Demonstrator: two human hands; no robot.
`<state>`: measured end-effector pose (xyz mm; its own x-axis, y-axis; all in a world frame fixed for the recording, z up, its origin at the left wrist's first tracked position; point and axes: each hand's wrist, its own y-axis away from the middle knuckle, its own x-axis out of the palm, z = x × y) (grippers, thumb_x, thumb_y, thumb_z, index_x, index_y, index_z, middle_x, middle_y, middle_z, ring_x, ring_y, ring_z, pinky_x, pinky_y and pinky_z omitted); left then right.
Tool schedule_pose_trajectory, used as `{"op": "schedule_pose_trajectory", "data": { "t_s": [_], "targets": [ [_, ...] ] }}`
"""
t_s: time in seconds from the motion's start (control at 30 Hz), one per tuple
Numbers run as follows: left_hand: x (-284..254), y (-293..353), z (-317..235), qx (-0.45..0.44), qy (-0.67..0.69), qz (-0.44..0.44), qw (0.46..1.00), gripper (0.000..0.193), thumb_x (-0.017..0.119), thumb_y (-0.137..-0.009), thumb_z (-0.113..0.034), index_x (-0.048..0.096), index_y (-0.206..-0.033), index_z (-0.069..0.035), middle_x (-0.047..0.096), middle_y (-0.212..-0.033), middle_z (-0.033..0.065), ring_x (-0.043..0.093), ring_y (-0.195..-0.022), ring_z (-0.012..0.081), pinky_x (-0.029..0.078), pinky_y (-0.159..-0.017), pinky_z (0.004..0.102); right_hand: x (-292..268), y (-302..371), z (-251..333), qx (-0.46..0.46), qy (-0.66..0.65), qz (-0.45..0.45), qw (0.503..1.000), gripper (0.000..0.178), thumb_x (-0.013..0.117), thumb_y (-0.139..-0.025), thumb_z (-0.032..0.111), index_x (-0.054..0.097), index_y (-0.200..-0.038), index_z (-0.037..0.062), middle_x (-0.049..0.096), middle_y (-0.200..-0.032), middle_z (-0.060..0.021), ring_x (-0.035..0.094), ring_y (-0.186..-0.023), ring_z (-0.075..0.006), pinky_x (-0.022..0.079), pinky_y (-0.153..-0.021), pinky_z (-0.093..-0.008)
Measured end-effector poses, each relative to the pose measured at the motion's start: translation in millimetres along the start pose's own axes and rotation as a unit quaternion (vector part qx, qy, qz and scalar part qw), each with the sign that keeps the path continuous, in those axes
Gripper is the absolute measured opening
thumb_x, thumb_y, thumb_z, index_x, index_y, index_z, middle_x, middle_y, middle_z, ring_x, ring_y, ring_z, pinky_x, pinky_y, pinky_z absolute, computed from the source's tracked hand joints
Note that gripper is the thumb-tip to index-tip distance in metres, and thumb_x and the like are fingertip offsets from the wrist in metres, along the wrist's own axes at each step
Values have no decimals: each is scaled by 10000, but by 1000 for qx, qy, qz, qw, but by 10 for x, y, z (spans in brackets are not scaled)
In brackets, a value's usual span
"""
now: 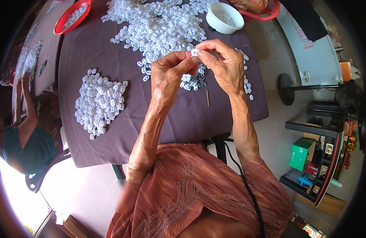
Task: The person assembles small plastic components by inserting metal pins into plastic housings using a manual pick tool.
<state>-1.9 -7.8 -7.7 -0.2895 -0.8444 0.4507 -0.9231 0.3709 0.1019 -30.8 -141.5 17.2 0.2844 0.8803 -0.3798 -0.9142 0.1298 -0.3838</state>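
Between both sets of fingertips I hold one small white oval plastic piece with holes in it. My left hand pinches it from the left, and my right hand grips it from the right with thumb and forefinger. Beneath my hands lies a cluster of small dark metal parts, partly hidden by the left hand. A big heap of like white pieces spreads over the far part of the table, and a smaller pile sits at the left. A thin wooden stick lies near my right wrist.
A white bowl and a red basket stand at the far right, a red tray at the far left. A few white pieces line the brown-covered table's right side. Another person works at a table on the left.
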Motion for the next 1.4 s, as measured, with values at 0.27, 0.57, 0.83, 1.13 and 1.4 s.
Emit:
{"op": "schedule_pose_trajectory", "data": {
  "t_s": [0.27, 0.57, 0.83, 1.13, 1.4],
  "targets": [
    [-31, -32, 76, -7, 82, 18, 996, 97, 615, -749, -68, 600, -784, 21, 603, -702, 72, 568, -626, 123, 464, -604, 240, 49, 5, 19, 96, -163, -45, 981, 133, 600, -776, 50, 614, -894, -11, 603, -755, -39, 568, -687, -89, 448, -647, -204],
    [0, 7, 8, 8, 76, 10, 997, 97, 603, -753, -63, 596, -795, 24, 605, -722, 73, 561, -636, 120, 466, -602, 241, 77, 6, 32, 94, -207, -68, 971, 118, 588, -776, 22, 609, -882, -25, 603, -795, -52, 580, -708, -119, 459, -685, -227],
    [20, 31, -30, 15, 44, -6, 999, 86, 581, -756, -52, 587, -787, 29, 609, -731, 77, 565, -645, 115, 464, -602, 237, 74, 7, 2, 92, -174, -71, 978, 114, 590, -776, 22, 613, -879, -21, 610, -797, -54, 576, -722, -112, 451, -690, -221],
    [21, 42, -39, 16, 60, -1, 998, 80, 554, -768, -47, 571, -787, 29, 598, -719, 81, 566, -641, 116, 466, -600, 245, 91, 9, 37, 88, -149, -73, 982, 114, 589, -780, 29, 618, -879, -20, 616, -791, -54, 572, -732, -103, 446, -693, -212],
    [26, 35, -47, 16, 65, -1, 998, 83, 559, -763, -45, 571, -785, 33, 595, -716, 77, 557, -634, 110, 466, -589, 238, 101, 20, 117, 77, -91, -71, 990, 122, 593, -792, 53, 626, -894, -4, 615, -782, -32, 563, -722, -75, 442, -668, -190]
  ]
}}
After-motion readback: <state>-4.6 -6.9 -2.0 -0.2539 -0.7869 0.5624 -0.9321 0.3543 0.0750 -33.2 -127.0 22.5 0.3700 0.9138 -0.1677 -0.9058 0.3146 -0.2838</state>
